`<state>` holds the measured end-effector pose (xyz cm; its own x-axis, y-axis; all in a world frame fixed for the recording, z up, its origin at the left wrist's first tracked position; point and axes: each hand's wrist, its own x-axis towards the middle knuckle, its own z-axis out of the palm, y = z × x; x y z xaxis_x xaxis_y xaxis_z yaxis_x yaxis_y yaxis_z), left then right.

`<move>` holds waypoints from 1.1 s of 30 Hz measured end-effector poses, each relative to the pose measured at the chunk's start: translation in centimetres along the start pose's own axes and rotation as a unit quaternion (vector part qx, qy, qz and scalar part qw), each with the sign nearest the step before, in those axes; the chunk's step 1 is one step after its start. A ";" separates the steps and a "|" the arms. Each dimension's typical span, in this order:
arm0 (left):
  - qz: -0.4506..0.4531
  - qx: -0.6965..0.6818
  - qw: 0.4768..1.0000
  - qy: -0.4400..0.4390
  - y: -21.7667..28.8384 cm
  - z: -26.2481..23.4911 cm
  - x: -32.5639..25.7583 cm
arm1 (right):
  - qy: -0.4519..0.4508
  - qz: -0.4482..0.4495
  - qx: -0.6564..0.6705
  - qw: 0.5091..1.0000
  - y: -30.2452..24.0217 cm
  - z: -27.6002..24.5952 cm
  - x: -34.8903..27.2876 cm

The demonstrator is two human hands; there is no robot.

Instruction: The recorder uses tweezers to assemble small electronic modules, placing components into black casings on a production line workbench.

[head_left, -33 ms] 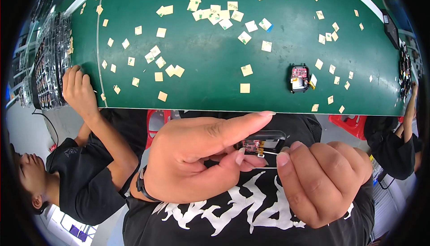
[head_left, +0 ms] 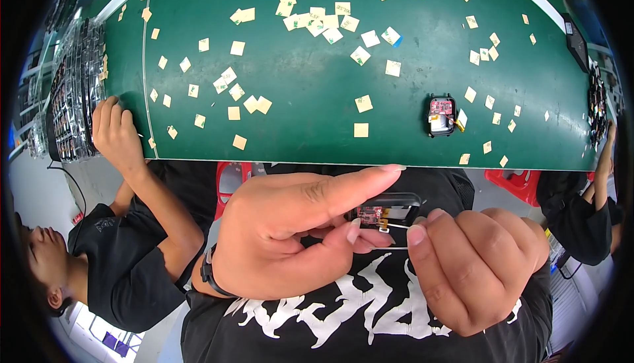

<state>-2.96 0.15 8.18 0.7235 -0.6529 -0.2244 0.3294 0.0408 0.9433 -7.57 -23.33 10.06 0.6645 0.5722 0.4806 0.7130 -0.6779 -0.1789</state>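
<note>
My left hand [head_left: 290, 237] holds a small black device [head_left: 386, 212] with a red circuit board showing inside it. It is pinched between thumb and fingers close to my chest, with the index finger stretched out over its top. My right hand [head_left: 472, 267] pinches the device's right edge, the thumb tip against a thin pale strip there. A second black device with a red board [head_left: 441, 116] lies on the green mat [head_left: 297, 138], apart from both hands.
Several small tan paper squares [head_left: 362, 104] are scattered over the mat. A co-worker's hand [head_left: 115, 132] rests at the mat's left edge beside stacked dark trays [head_left: 72, 92]. Another person's arm [head_left: 598, 178] is at the right. Red stools [head_left: 234, 178] stand below the table edge.
</note>
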 end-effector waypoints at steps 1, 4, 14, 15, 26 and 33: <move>0.000 0.000 1.000 0.001 -0.1 -0.1 0.0 | -0.005 -0.020 0.020 1.000 0.3 0.0 0.0; 0.016 0.003 1.000 -0.011 -0.5 -0.2 -0.1 | -0.016 -0.059 0.052 0.997 1.1 0.0 0.1; 0.018 0.013 1.000 0.006 -0.5 -0.1 -0.1 | -0.030 -0.047 0.028 0.998 0.8 -0.2 0.5; 0.019 0.012 1.000 0.010 -0.3 0.0 0.0 | -0.029 -0.048 0.029 0.998 0.4 -0.2 0.4; 0.021 0.002 1.000 0.006 -0.2 -0.3 0.0 | -0.002 0.039 -0.028 0.999 -1.1 0.0 0.3; 0.026 0.000 1.000 0.000 -0.5 -0.3 -0.1 | -0.008 0.034 0.015 0.999 -0.7 0.2 0.5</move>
<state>-3.02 0.47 7.66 0.7389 -0.6505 -0.1757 0.2926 0.0748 0.9533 -7.69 -22.48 10.21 0.7147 0.5329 0.4530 0.6727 -0.7009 -0.2370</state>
